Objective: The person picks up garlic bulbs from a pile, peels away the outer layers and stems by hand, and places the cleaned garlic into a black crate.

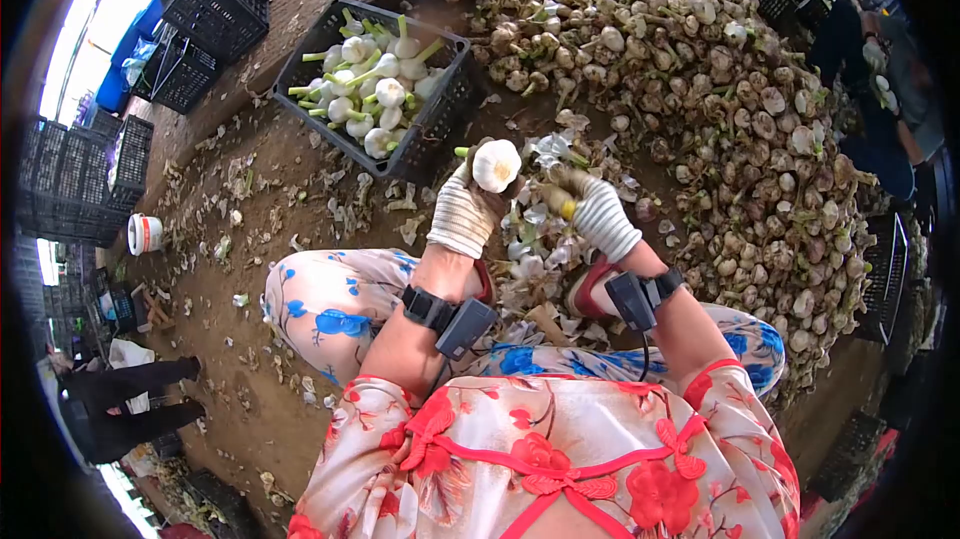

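Observation:
My left hand (464, 211), in a striped glove with a dark palm, is closed round a clean white garlic bulb (496, 166); its green stem end pokes out to the left. Just to the right, my right hand (598, 217) wears a matching glove and has its fingers curled in. A small yellow piece (568, 209) shows at those fingers, but blur hides what it belongs to. Beneath both hands lie loose garlic skins (530, 264) on the ground. Beyond my left hand stands a dark plastic crate (425, 139) holding several cleaned garlic bulbs (375, 89).
A large heap of uncleaned garlic (700, 89) spreads from ahead round to my right. Stacked black crates (215, 4) stand at the far left, near a white bucket (145, 235). One person (130, 399) is at the lower left; another person (880, 89) is beyond the heap.

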`<action>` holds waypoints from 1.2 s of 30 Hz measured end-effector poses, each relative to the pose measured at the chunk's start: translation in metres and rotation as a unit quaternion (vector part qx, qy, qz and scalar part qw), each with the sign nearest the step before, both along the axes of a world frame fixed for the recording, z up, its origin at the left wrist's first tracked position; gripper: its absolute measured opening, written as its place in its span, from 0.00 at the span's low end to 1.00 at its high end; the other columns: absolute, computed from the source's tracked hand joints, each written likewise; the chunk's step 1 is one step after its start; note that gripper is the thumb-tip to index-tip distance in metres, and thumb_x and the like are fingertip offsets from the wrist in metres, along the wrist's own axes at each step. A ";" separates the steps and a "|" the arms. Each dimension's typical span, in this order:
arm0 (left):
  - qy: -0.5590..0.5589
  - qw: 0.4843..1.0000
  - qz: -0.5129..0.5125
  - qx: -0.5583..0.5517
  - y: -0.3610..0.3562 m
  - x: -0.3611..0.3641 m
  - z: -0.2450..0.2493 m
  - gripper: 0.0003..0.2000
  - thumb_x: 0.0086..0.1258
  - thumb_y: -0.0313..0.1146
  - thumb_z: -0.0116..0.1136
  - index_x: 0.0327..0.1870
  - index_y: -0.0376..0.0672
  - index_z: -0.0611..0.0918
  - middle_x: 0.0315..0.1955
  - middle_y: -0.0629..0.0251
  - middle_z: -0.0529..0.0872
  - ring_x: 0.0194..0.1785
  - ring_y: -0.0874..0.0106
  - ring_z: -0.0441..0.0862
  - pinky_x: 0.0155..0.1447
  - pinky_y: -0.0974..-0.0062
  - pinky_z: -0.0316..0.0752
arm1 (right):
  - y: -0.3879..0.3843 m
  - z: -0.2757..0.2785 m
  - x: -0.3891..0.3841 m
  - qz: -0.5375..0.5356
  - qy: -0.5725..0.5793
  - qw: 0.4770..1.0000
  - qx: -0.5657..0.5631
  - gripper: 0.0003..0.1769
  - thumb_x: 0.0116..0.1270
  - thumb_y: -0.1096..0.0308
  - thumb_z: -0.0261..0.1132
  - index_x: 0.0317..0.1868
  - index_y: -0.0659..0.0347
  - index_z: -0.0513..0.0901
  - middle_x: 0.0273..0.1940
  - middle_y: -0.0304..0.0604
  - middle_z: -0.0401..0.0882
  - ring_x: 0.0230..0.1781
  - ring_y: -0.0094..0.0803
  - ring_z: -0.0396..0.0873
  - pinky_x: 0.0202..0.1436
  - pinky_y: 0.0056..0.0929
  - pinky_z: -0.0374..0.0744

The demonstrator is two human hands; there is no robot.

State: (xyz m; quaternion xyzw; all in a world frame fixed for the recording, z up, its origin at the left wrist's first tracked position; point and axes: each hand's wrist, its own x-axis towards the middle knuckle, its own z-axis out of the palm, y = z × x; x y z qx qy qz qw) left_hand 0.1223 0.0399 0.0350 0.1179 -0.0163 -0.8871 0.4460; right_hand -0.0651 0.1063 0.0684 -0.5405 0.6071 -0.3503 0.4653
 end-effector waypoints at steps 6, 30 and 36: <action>-0.125 0.991 -0.008 0.040 -0.002 -0.002 -0.023 0.14 0.68 0.41 0.44 0.45 0.43 0.76 0.40 0.64 0.81 0.45 0.69 0.78 0.52 0.70 0.73 | -0.006 0.020 0.030 0.099 -0.061 0.991 -0.059 0.14 0.59 0.62 0.63 0.36 0.67 0.79 0.28 0.48 0.79 0.30 0.28 0.76 0.35 0.28 0.74; -0.436 0.877 0.113 0.165 -0.040 0.017 -0.013 0.12 0.63 0.33 0.54 0.47 0.45 0.76 0.27 0.65 0.80 0.24 0.71 0.78 0.27 0.70 0.76 | -0.225 -0.203 -0.069 -0.060 0.387 0.896 0.210 0.21 0.55 0.56 0.61 0.49 0.55 0.75 0.50 0.52 0.72 0.50 0.46 0.72 0.50 0.42 0.72; -0.482 0.872 0.057 0.061 -0.033 0.012 -0.029 0.20 0.62 0.32 0.55 0.56 0.44 0.69 0.36 0.62 0.80 0.34 0.70 0.80 0.29 0.73 0.77 | -0.179 -0.186 -0.040 0.026 0.381 0.924 0.001 0.23 0.49 0.61 0.62 0.49 0.51 0.76 0.39 0.50 0.79 0.40 0.45 0.77 0.46 0.40 0.73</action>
